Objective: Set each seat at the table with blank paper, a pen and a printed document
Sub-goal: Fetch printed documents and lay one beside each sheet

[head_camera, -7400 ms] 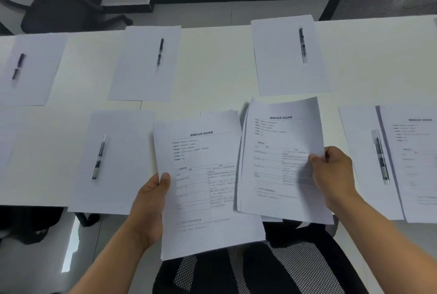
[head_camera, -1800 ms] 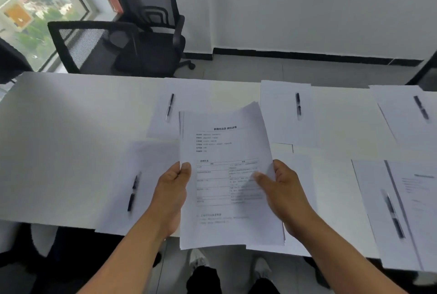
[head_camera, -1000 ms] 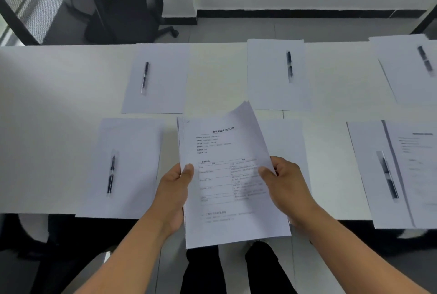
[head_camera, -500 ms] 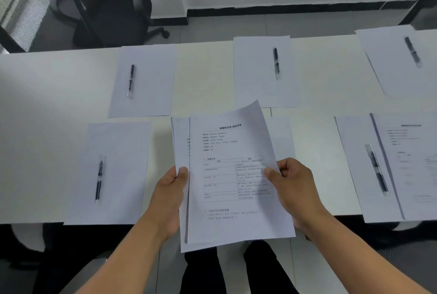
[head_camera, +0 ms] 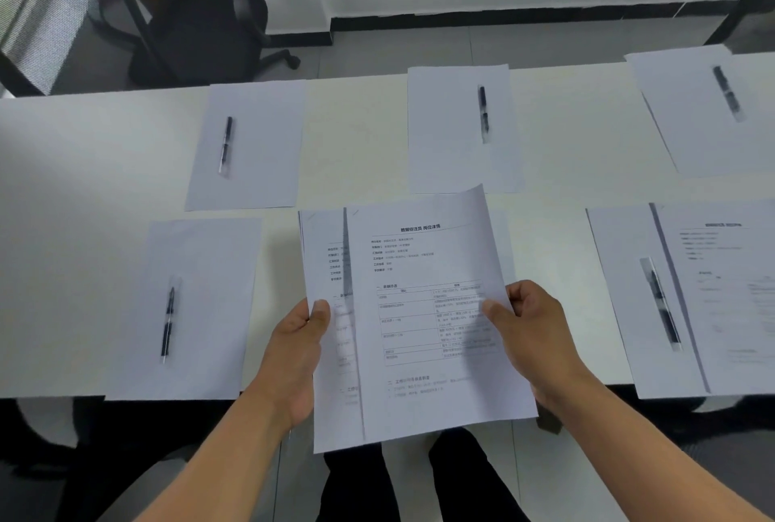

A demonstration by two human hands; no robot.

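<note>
The stack of printed documents (head_camera: 331,332) is held above the near edge of the surface (head_camera: 84,194), its top sheet (head_camera: 423,312) slid rightward off the pages beneath. The left hand (head_camera: 293,358) grips the stack's left edge, thumb on top. The right hand (head_camera: 532,337) pinches the top sheet at its right edge, thumb on the print. My reading is that one copy is being peeled off for the near middle seat, where a blank sheet (head_camera: 501,244) shows only as a strip behind the held pages; whether a pen lies on it is hidden.

Of the seats in view, only the near right one looks finished: blank paper (head_camera: 616,312), a pen (head_camera: 660,303) and a printed document (head_camera: 729,291) overlapping the paper's right part. The near left paper (head_camera: 209,303) carries a pen (head_camera: 167,322) but no document. The same goes for the far left paper (head_camera: 256,144) with its pen (head_camera: 225,144), the far middle paper (head_camera: 453,131) with its pen (head_camera: 483,112), and the far right paper (head_camera: 687,110) with its pen (head_camera: 727,91). So paper and pens seem laid out; at least five documents remain to place.
</note>
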